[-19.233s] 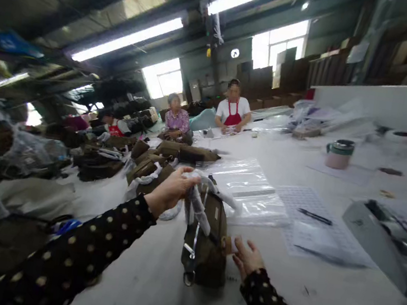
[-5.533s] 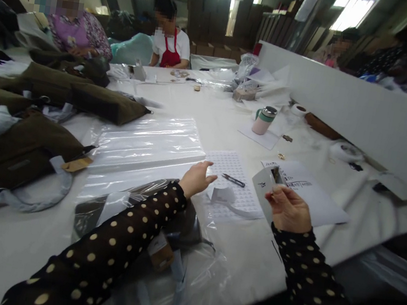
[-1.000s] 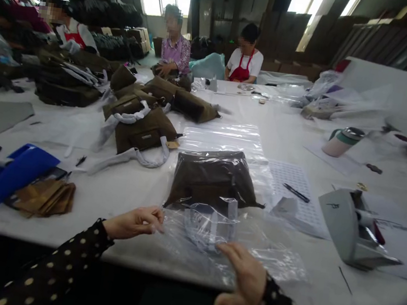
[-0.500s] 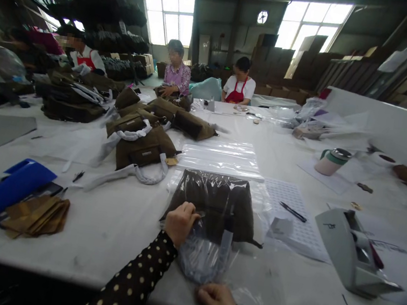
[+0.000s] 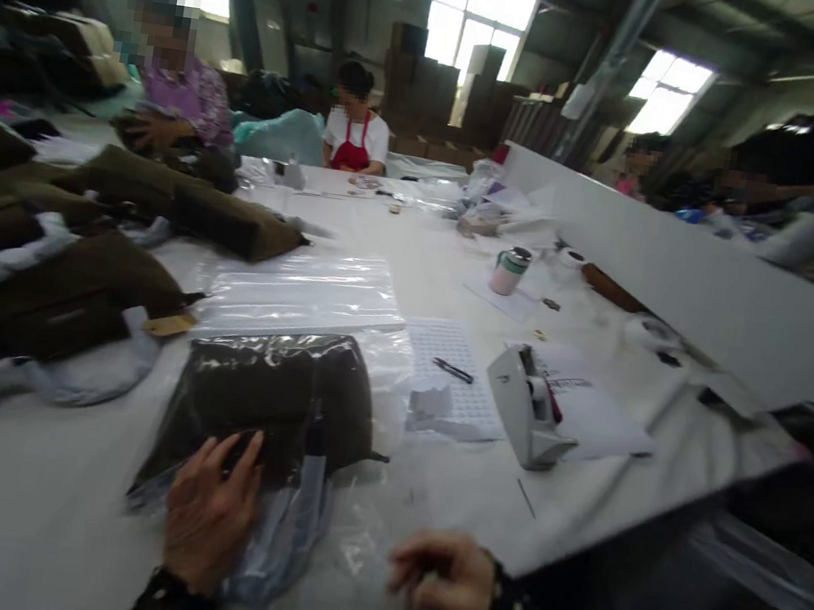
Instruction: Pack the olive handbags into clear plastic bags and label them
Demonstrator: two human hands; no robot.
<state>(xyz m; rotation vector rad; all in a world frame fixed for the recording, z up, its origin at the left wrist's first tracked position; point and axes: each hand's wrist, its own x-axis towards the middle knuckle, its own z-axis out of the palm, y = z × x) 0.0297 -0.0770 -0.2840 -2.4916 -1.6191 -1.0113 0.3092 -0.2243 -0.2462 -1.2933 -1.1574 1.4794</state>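
Clear plastic sleeve point(image 5: 359, 541), brown bag point(image 5: 273, 397) inside, seen in head view on worktop point(image 5: 9, 492) at 6 o'clock. Left hand point(image 5: 212, 510) pressed flat on bag, fingers spread. Right hand point(image 5: 444, 578) at 5 o'clock, fingers curled by sleeve mouth; grip blurred, cannot be told. Judged: bag best pinned flat while film is smoothed. Counted: one sleeve, one bag within, one tape dispenser point(image 5: 525, 407), one pen point(image 5: 452, 370).

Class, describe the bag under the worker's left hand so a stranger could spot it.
On the white table, look near the front edge, before the stack of clear sleeves. The dark brown bag lies under the left hand; unlike the bare brown bags alongside, it is inside glossy plastic.
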